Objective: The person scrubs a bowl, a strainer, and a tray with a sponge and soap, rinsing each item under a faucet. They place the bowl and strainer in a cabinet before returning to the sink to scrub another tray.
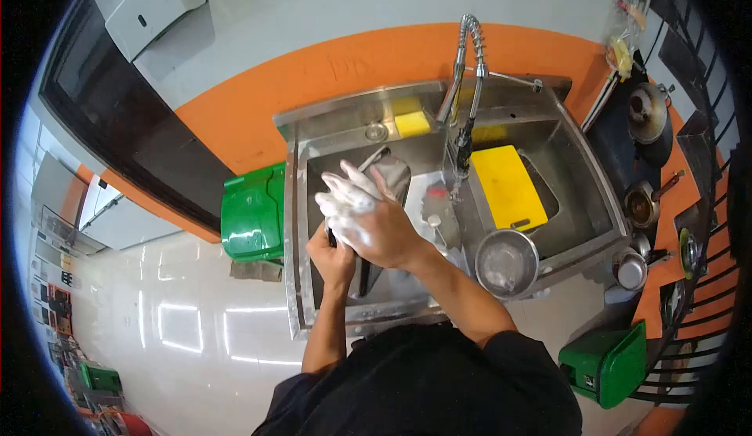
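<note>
My left hand [331,262] is closed around a dark handle-like piece over the left sink basin [313,177]. Thick white lather covers the fingers of my right hand [384,231], which is bent just above and against my left. Whatever the right fingers grip is hidden by foam. Behind the hands a grey metal vessel [395,173] with a dark edge leans in the basin, partly covered by them. Below the right wrist a long black piece [366,278] shows. A clear bottle [440,215] with a reddish part stands to the right.
A yellow cutting board [507,187] lies over the right basin, with a round metal bowl [507,264] at the front. A spring faucet [468,83] rises behind, near a yellow sponge [412,124]. Green bins [254,213] flank the sink; pans [648,113] are at right.
</note>
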Available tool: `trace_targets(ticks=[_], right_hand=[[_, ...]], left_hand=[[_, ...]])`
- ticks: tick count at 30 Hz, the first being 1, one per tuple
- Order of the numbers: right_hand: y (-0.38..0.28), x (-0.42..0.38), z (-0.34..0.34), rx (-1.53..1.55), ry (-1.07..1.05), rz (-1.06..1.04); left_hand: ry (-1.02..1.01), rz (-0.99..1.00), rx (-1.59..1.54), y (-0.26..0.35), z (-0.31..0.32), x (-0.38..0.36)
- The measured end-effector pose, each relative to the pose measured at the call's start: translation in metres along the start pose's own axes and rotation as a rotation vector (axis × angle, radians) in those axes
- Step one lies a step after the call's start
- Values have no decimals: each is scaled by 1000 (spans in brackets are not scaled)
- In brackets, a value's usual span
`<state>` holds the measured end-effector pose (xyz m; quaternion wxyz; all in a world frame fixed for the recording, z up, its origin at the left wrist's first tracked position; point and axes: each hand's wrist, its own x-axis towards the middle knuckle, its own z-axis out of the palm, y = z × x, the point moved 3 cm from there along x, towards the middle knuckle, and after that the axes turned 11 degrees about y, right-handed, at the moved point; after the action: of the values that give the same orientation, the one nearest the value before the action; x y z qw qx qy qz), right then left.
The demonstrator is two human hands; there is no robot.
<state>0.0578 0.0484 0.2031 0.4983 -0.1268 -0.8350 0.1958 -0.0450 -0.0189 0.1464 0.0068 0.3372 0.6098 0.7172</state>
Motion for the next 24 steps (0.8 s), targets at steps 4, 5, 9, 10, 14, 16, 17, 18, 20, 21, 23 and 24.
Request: trace_targets(ticks=[4,5,9,10,14,16,17,18,20,21,23,24], right_hand=[[97,8,0,-14,49,121],[101,5,7,-21,57,110],[-2,-3,6,97,-22,25],[11,-3,7,46,64,22],[135,-8,5,237,338,446],[153,-23,15,941,449,906],[163,-32,22,1078,518,959],[166,-34,19,1080,524,967],[172,-22,6,503,360,745],[161,-22,3,507,365,756],[119,6,-19,366,423,418],[111,15,-16,423,343,382]], left_hand=[[-24,-66,40,-14,-23,-12],[-4,-62,21,-12,-24,-13],[91,128,-52,-29,-12,-10],[55,71,13,-19,-14,-9],[-32,38,3,-31,-47,-4],[-38,-23,-247,-24,-47,-1],[-26,-101,-357,-29,-52,2],[-109,-316,-395,-84,-70,2],[-221,-489,-369,-84,-80,19],[-218,-558,-292,-64,-85,24],[-464,-506,-316,-9,-73,38],[-606,-335,-75,24,-59,41]])
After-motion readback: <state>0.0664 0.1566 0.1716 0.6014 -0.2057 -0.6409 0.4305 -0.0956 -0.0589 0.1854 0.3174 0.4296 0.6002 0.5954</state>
